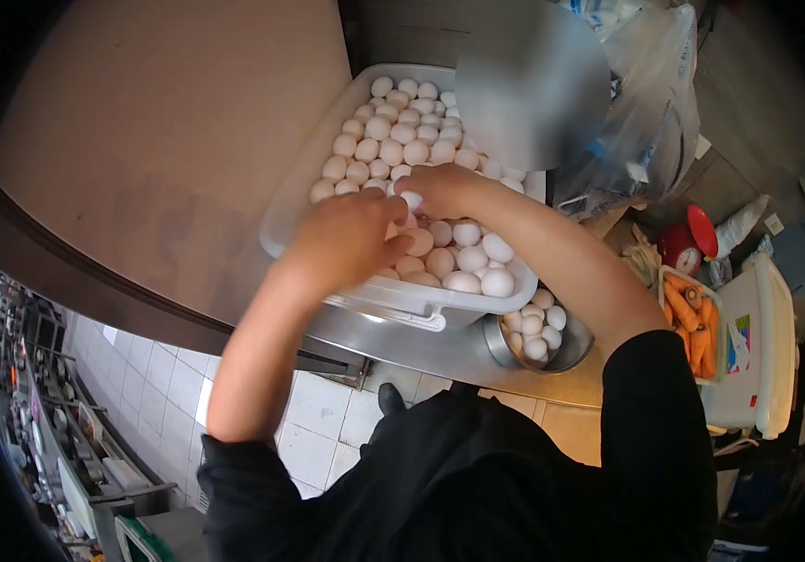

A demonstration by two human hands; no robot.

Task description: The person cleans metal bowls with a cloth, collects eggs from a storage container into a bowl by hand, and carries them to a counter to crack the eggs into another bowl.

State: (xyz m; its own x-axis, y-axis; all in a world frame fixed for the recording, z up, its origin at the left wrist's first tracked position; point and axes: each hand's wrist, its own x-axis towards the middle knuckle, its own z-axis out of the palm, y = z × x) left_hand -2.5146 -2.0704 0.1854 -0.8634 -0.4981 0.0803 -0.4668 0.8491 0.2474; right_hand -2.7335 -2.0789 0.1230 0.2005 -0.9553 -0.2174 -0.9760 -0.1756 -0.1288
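A white plastic tub [393, 314] stands on the metal counter, filled with pale eggs [402, 133] in rows, with more lying loosely at its near end. My left hand [351, 239] is inside the tub, its fingers and thumb curled around an egg that is mostly hidden. Beside it, my right hand [438, 190] reaches over the eggs from the right, with its fingers closed on a white egg [412, 199]. A metal bowl [573, 356] below my right forearm holds several more eggs [534, 326].
A large brown panel [168, 140] borders the tub on the left. Behind right hang a blurred grey object [534, 89] and a clear plastic bag [651, 103]. Carrots [693, 323] fill a container at right, near a red scale [682, 248] and a white lidded box [749, 347].
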